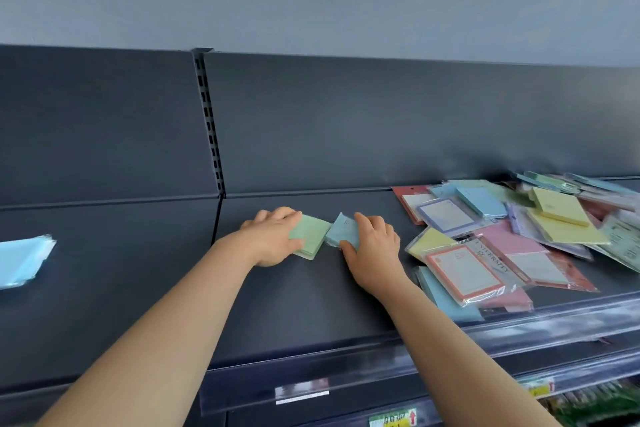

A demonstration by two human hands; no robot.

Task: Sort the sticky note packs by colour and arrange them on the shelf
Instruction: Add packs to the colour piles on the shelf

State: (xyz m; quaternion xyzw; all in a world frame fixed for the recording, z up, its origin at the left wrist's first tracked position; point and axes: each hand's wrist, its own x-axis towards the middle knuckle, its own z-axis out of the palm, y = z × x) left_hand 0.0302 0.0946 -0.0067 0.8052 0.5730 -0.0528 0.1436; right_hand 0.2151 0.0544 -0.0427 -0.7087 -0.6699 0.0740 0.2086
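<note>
- Two bare hands reached over a dark grey metal shelf (294, 305), each grasping one small pack of sticky notes.
- The left hand (273, 236) gripped a pale green square sticky note pack (313, 234), with the fingers curled over its far edge and the thumb at its near edge.
- The right hand (372, 253) gripped a pale blue square sticky note pack (341, 232) in the same way, fingers over the far edge and thumb at the near one.
- Both packs sat just beside each other near the middle of the shelf, green on the left and blue on the right. Whether they rested on the surface or hung just above it could not be told.
- A loose heap of wrapped sticky note packs (519, 239) covered the right end of the shelf. Yellow, pink, blue, green and red-bordered packs overlapped at odd angles.
- A small stack of light blue packs (20, 258) lay at the far left of the shelf, well apart from the hands and cut off by the frame edge.
- A dark grey back panel (346, 121) rose behind the shelf, divided by a slotted metal upright (209, 128).
- A clear plastic label strip (450, 354) ran along the front edge of the shelf.
</note>
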